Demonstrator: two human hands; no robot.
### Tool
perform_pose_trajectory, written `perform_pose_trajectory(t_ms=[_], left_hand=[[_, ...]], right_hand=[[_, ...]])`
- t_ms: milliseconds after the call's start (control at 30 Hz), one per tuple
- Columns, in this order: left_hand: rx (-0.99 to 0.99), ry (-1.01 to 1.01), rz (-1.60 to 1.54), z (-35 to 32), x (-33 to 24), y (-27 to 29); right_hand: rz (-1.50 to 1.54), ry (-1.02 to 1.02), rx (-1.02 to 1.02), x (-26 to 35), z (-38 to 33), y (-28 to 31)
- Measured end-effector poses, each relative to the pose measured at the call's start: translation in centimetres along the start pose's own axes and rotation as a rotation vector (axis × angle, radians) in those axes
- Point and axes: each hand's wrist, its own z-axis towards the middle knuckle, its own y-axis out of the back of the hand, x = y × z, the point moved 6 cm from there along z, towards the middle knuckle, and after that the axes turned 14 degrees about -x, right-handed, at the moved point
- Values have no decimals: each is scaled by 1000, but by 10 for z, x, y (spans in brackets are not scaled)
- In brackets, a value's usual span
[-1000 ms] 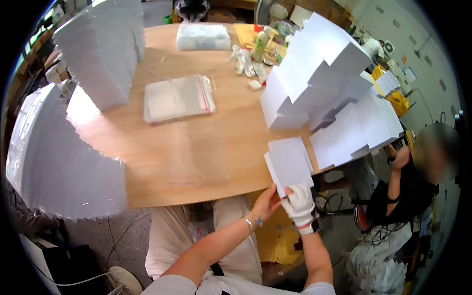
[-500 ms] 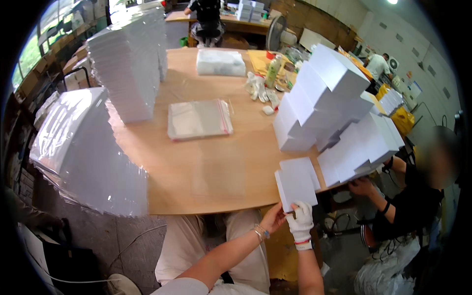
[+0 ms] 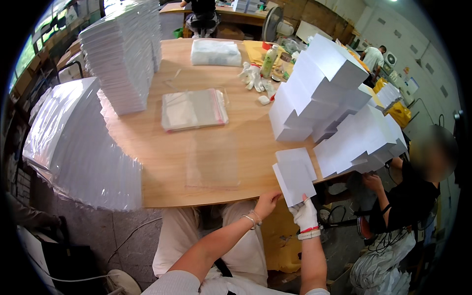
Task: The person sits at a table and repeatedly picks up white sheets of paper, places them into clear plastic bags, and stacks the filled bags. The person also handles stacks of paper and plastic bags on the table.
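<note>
A small stack of white sheets (image 3: 294, 181) lies at the table's near right edge, partly overhanging it. My right hand (image 3: 306, 215), in a white glove with bare fingertips, grips the stack's near corner, thumb on top and fingers underneath. Another white stack (image 3: 301, 156) lies partly beneath it. My bare left hand (image 3: 267, 204), bracelets at the wrist, is just left of the stack with its fingers curled together; what they hold, if anything, is hidden. A single clear plastic bag (image 3: 211, 164) lies flat before me, and a pile of clear bags (image 3: 193, 109) lies beyond.
Tall stacks of plastic-wrapped white packs (image 3: 118, 59) line the left side of the table (image 3: 162, 182). Piled white paper blocks (image 3: 319, 93) rise at the right. Gloves (image 3: 253, 77) and a bottle (image 3: 269, 61) stand behind them. A seated person (image 3: 393, 191) is at the right.
My left hand has drawn away leftward from the stack's near corner. My right hand keeps hold there, its thumb now on top. The view has shifted slightly.
</note>
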Motion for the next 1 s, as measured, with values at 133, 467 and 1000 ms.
perform_pose_trajectory(t_ms=[133, 467, 1000], left_hand=[[247, -339, 227, -19, -22, 15], [-27, -311, 1163, 21, -40, 225], [-173, -365, 834, 45, -25, 258]], right_hand=[[43, 230, 18, 11, -11, 6], [-10, 344, 297, -23, -83, -33], [-401, 66, 269, -104, -88, -121]])
